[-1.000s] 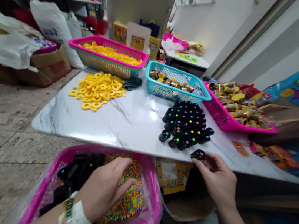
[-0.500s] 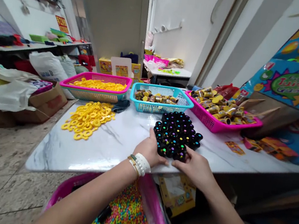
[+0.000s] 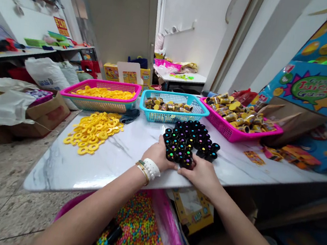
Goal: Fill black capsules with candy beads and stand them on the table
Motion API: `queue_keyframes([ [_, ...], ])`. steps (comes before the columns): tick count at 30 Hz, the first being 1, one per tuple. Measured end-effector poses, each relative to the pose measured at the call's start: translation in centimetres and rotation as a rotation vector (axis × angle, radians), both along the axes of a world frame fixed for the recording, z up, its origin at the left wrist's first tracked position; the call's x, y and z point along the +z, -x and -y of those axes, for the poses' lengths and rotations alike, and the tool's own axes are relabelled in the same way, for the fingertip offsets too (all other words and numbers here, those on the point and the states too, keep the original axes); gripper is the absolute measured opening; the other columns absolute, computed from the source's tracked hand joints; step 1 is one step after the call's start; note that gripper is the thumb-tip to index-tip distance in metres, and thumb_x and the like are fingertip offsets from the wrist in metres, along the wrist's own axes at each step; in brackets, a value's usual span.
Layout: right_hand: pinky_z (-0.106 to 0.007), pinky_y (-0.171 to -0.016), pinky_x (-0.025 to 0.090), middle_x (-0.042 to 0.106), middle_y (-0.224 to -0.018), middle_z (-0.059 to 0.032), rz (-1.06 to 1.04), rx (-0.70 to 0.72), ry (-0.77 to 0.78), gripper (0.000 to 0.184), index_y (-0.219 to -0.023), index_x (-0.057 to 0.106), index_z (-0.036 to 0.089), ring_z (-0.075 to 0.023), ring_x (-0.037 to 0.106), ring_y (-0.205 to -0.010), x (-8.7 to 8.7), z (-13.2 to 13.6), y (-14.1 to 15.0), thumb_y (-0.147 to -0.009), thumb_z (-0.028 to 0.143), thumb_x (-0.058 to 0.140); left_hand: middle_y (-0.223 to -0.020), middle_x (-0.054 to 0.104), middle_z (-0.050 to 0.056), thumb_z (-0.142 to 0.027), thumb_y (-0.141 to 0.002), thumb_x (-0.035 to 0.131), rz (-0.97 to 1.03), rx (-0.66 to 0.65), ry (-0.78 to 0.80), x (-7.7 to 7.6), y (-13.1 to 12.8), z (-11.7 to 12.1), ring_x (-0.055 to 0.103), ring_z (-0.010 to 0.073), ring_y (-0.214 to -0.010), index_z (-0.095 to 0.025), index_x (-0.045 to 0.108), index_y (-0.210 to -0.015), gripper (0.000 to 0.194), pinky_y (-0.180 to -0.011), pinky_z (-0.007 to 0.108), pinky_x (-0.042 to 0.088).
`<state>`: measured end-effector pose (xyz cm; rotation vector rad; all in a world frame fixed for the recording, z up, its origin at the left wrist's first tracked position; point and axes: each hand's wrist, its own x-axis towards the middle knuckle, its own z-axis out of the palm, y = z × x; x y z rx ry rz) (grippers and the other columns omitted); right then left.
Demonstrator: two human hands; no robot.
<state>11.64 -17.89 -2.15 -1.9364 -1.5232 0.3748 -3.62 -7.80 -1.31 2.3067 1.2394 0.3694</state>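
A cluster of small black cups (image 3: 190, 136) stands upright on the white marbled table (image 3: 121, 159), with small bright-coloured balls showing in their tops. My left hand (image 3: 161, 155) curves round the cluster's near left side, its thumb along the front. From the other side, my right hand (image 3: 202, 171) presses on the near right cups, its fingertips partly hidden behind them. The two hands squeeze the front cups between them, thumbs almost meeting. Below the table edge, a pink basket (image 3: 180, 244) holds many coloured balls (image 3: 138, 229) and several black cups (image 3: 114, 234).
Yellow rings (image 3: 92, 132) lie piled on the left beside a dark cloth (image 3: 130, 116). Behind stand a pink basket (image 3: 101, 84) of yellow pieces, a blue basket (image 3: 173, 118) and a pink basket (image 3: 232, 133) of small yellow-brown containers. A large blue bag (image 3: 313, 87) rises at right.
My left hand has left the lower basket and joined the cluster. My right hand has set its single cup among the others. Between them, the front cups have shifted slightly left.
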Motion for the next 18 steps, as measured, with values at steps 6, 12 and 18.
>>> queue_keyframes([
  [6,-0.026,-0.056,0.038,0.069,-0.071,-0.0018,0.009,0.008,0.040,0.022,-0.081,0.067,0.017,-0.0183,0.060,-0.064,0.5,-1.6,1.0,-0.066,0.031,0.075,-0.095,0.070,0.011,-0.053,-0.051,0.083,-0.043,-0.003,-0.042,-0.3,0.8,-1.9,0.069,0.0330,-0.091,-0.017,0.039,-0.120,0.089,-0.066,0.033,0.048],
  [12,-0.026,-0.055,0.037,0.070,-0.072,-0.0030,0.026,0.025,0.026,0.022,-0.079,0.067,0.017,-0.0191,0.062,-0.066,0.6,-3.6,1.5,-0.066,0.032,0.076,-0.102,0.070,0.015,-0.056,-0.052,0.082,-0.094,-0.004,-0.046,0.1,1.4,-3.8,0.068,0.0351,-0.098,-0.016,0.040,-0.120,0.090,-0.073,0.035,0.050],
  [18,-0.025,-0.055,0.037,0.071,-0.072,-0.0039,0.060,-0.009,0.064,0.023,-0.074,0.068,0.017,-0.0195,0.063,-0.068,0.3,-6.0,1.9,-0.063,0.034,0.079,-0.109,0.069,0.015,-0.062,-0.049,0.081,-0.140,0.011,-0.057,0.0,1.8,-6.5,0.066,0.0335,-0.103,-0.017,0.042,-0.119,0.092,-0.078,0.035,0.052],
])
